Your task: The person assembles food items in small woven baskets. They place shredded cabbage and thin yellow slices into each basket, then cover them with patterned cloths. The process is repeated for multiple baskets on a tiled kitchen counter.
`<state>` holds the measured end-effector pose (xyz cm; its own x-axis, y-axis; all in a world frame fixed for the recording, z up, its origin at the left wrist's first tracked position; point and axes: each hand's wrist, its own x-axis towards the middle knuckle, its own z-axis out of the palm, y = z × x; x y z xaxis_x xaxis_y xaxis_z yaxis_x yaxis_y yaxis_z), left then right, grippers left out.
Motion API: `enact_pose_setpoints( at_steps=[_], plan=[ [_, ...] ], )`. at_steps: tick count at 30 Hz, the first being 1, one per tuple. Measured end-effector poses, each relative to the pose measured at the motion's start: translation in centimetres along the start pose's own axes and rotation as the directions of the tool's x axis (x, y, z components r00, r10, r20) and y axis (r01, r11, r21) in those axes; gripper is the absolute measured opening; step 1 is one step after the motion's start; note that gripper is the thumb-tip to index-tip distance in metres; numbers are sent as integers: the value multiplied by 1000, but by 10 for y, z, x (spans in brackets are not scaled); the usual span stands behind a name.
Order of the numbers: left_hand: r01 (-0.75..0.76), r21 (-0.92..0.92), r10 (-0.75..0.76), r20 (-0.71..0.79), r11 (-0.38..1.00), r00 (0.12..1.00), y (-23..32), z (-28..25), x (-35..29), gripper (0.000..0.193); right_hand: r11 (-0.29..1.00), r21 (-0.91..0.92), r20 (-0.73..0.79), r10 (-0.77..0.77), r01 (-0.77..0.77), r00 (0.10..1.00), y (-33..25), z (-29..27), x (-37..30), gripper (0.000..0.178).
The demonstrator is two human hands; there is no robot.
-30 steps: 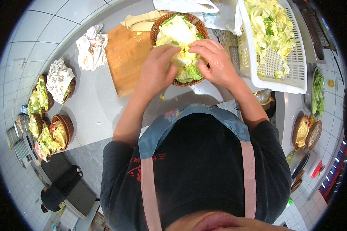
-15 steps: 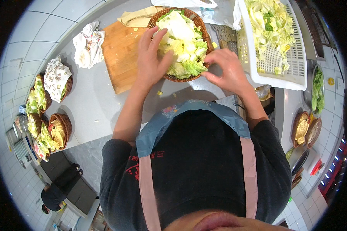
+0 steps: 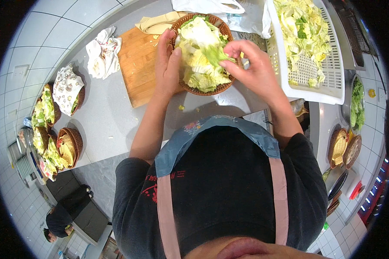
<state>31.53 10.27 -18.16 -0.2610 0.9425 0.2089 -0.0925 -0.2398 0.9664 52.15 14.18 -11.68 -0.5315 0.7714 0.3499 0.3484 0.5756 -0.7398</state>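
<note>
the left hand (image 3: 165, 64) stands at the left side of a brown wicker basket (image 3: 224, 28), touching it; its fingers are extended along the rim with the thumb apart from them; whether they grip the rim cannot be told; the right hand (image 3: 256, 67) is at the right side of the basket, its thumb and fingertips pinched on a green leaf (image 3: 215, 55), which hangs over the basket's contents; the basket rests on the grey table (image 3: 106, 114), in front of the person, filled with pale green and yellow cabbage leaves (image 3: 199, 36).

left of the basket lies a wooden board (image 3: 136, 71), with a folded tan cloth (image 3: 157, 23) at its far edge; further left is a crumpled white cloth (image 3: 103, 54); at the far side, beyond the basket, lies a white plastic bag (image 3: 207, 5); to the right stands a white slotted crate (image 3: 317, 97), holding loose torn leaves (image 3: 304, 26); at the table's left end is a small basket under a patterned cloth (image 3: 67, 88); nearer than it sits a stack of baskets (image 3: 74, 142).
</note>
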Motion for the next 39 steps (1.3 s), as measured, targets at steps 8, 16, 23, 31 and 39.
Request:
enact_pose_setpoints(
  at_steps=[8, 16, 23, 31, 39],
  plan=[
    [-251, 648, 176, 179, 720, 968, -2, 12, 0, 57, 918, -395, -72, -74, 40, 995, 12, 41, -10, 23],
    [-333, 706, 273, 202, 625, 941, -13, 19, 7, 58, 998, 52, -299, 56, -42, 953, 35, 36, 4, 43],
    [-314, 731, 251, 199, 606, 947, -30, 21, 11, 48, 987, 30, -245, 161, -158, 956, 57, 95, 22, 54],
    [-202, 652, 199, 80, 731, 977, -24, 7, 7, 52, 998, -26, -184, 50, -56, 982, 45, 100, 22, 52],
    [-145, 482, 199, -62, 864, 978, 7, -28, 1, 57, 997, 80, -303, 43, -20, 952, 45, 34, 19, 48]
  ],
)
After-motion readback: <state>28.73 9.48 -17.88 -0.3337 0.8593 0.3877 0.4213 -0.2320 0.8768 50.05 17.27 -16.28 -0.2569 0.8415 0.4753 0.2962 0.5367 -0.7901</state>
